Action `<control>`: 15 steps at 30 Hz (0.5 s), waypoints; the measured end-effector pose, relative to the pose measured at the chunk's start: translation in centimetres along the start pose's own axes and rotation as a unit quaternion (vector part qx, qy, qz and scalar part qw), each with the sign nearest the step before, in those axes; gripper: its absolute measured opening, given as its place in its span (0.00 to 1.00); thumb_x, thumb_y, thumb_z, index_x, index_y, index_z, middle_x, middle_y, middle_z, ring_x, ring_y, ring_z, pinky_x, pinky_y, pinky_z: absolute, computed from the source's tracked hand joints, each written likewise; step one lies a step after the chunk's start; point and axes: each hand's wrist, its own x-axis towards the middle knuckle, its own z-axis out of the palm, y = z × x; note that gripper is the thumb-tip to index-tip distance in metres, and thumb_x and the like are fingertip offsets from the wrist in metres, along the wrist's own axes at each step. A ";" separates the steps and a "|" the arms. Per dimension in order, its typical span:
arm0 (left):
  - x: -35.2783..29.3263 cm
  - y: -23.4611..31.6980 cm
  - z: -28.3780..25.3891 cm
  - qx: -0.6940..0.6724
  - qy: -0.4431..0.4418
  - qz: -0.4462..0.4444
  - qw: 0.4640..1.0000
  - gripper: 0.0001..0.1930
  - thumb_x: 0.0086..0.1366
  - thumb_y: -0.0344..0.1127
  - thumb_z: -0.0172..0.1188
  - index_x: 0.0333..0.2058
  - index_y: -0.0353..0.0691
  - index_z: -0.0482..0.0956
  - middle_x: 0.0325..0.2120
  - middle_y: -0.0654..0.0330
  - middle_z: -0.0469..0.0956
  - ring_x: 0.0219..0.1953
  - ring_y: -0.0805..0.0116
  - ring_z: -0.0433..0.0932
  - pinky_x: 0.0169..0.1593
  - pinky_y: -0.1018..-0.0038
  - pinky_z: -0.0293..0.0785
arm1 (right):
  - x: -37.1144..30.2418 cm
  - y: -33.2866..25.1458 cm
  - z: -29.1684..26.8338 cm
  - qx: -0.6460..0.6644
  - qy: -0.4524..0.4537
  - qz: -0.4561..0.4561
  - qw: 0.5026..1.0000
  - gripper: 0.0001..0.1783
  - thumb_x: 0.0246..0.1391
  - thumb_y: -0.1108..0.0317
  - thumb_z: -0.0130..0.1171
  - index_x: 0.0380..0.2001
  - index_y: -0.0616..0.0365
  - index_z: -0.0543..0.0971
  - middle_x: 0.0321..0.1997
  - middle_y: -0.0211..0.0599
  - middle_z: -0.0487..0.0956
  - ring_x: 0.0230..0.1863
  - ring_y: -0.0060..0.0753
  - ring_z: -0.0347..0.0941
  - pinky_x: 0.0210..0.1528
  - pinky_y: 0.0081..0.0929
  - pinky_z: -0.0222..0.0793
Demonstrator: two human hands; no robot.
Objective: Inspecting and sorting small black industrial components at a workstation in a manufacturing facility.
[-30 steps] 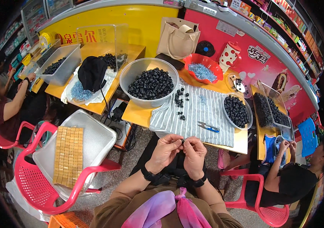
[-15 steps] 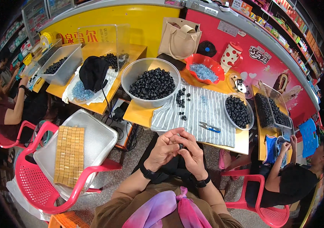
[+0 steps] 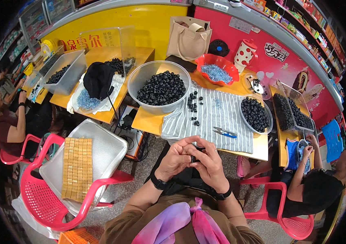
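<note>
And here we are, left hand (image 3: pixel 175 159) and right hand (image 3: pixel 208 163) brought together over the lap, fingertips pinched around a small dark piece (image 3: pixel 193 158), mostly screened by the fingers. It's up off the surface (image 3: pixel 150 124), just short of the near edge, probably because fine two-handed handling wants both thumbs free and the piece close to the eyes.

Reading the clock from the hands: at twelve, a loose cluster of small black beads (image 3: pixel 193 106) on a grey-and-white striped cloth (image 3: pixel 236 118); the fabric likely keeps them from rolling. At one, a pale blue patch of tiny beads (image 3: pixel 218 103) on the same cloth. At two, blue-handled metal snips (image 3: pixel 225 132) lie near the edge, blades toward the left, seemingly parked within easy reach.

Now the containers! Eleven o'clock: a big, round, clear plastic tub (image 3: pixel 158 109), heaped with black beads (image 3: pixel 162 88) below its rim, the high wall presumably there to stop spills. Just past twelve: a red, wavy-rimmed bowl (image 3: pixel 234 72) with glassy blue beads (image 3: pixel 215 72) across its bottom. And out at two, beyond the snips, a smaller, round, clear plastic bowl (image 3: pixel 271 123), packed with more black beads (image 3: pixel 255 114), sits at the cloth's right-hand side.
</note>
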 end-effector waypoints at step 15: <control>-0.1 -0.4 -0.4 -0.026 0.008 -0.032 0.999 0.36 0.55 0.22 0.63 0.61 0.32 0.56 0.37 0.60 0.79 0.26 0.79 0.77 0.29 0.85 0.76 | 0.6 -1.0 -0.7 -0.140 0.019 -0.079 0.987 0.25 0.35 0.72 0.64 0.43 0.59 0.76 0.43 0.39 0.74 0.45 0.45 0.69 0.46 0.39 0.62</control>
